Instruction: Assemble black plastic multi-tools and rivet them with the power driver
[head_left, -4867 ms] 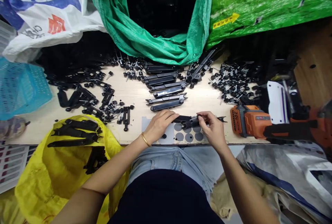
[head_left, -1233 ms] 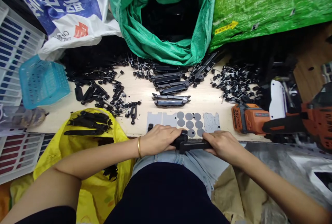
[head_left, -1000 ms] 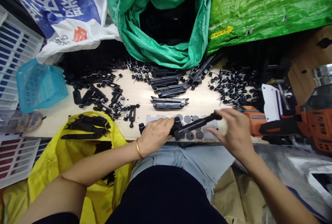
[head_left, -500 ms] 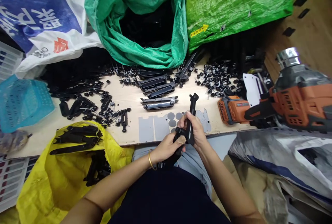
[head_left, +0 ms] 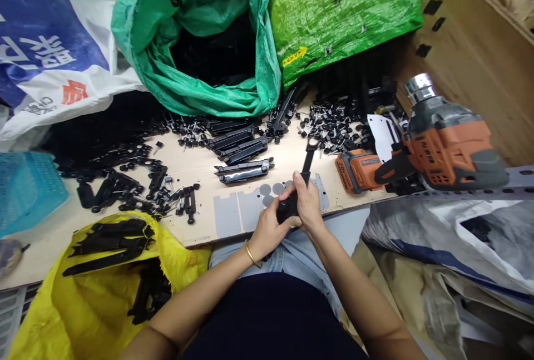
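Close to my lap at the table's front edge, my left hand (head_left: 269, 227) and my right hand (head_left: 307, 204) grip a long black plastic part (head_left: 309, 161) between them. Its narrow end, with a small forked tip, points up and away from me. The lower portion is mostly covered by my fingers. Just beyond my hands lie grey flat sheets and discs (head_left: 227, 215) on the table (head_left: 183, 148). Similar long black parts (head_left: 244, 169) rest side by side farther back, left of my hands.
A yellow sack (head_left: 54, 304) with black parts stands at the left front. A green sack (head_left: 146, 59) stands behind. Small black knobs with metal pins (head_left: 334, 126) are heaped at the back right. An orange cordless power tool (head_left: 450, 148) lies right; a blue basket (head_left: 31, 193) sits left.
The view has shifted, so the table's things sit farther left. My hands still hold the black part, whose narrow end now looks thinner and tilts slightly more.
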### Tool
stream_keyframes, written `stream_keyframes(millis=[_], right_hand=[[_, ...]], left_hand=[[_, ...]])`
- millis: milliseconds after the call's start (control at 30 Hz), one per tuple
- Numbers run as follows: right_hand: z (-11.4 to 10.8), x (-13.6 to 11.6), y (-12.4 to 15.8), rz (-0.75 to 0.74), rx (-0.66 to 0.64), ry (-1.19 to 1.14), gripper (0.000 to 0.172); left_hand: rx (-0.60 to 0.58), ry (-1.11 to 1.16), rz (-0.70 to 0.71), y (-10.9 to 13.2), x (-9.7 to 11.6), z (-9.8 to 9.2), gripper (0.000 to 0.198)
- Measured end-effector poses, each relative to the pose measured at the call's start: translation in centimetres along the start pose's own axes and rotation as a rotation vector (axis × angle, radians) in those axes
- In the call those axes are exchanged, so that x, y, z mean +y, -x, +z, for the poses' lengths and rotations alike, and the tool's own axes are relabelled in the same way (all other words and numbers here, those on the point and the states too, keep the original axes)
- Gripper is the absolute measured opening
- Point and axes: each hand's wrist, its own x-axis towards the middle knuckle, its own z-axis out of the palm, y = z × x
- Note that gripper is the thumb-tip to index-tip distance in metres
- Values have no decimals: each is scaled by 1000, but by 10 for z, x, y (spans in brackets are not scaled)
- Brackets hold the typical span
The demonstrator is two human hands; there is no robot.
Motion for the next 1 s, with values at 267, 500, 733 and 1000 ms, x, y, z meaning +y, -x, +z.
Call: stream_keyframes(millis=[267, 500, 733, 1000], right_hand=[[4, 5, 9, 39, 23, -23, 48], [12, 4, 13, -28, -56, -4, 45], [12, -3, 17, -162, 25, 85, 45], [5, -8, 13, -167, -75, 210, 47]], left_hand=[[-151, -1, 15, -1, -5, -18, 72], [-60, 307, -207, 10, -12, -9, 65], [-133, 518, -269, 10, -9, -7, 74], [-152, 559, -126, 6, -5, -12, 69]])
